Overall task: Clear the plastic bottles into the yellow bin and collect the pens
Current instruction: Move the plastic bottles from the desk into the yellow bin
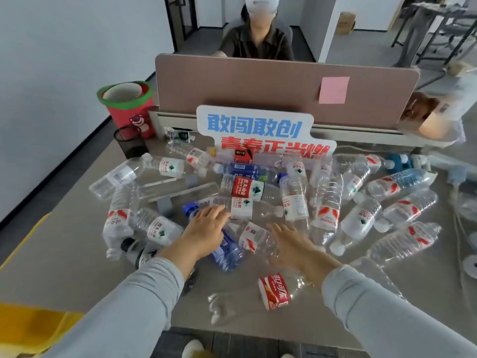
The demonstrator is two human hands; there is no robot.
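Dozens of empty clear plastic bottles (295, 202) strewn mid-frame on grey desk (64, 267): light, crushable, slippery; grip mid-body. Left hand (206, 228), right hand (291, 244) outstretched, fingers straight, empty. Yellow plastic bin (25, 329) lower left.

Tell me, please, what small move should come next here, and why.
Probably curl the left hand round the blue bottle just under it: that hand and the right hand are open and empty over the pile of bottles, and the yellow bin stands at the near left.
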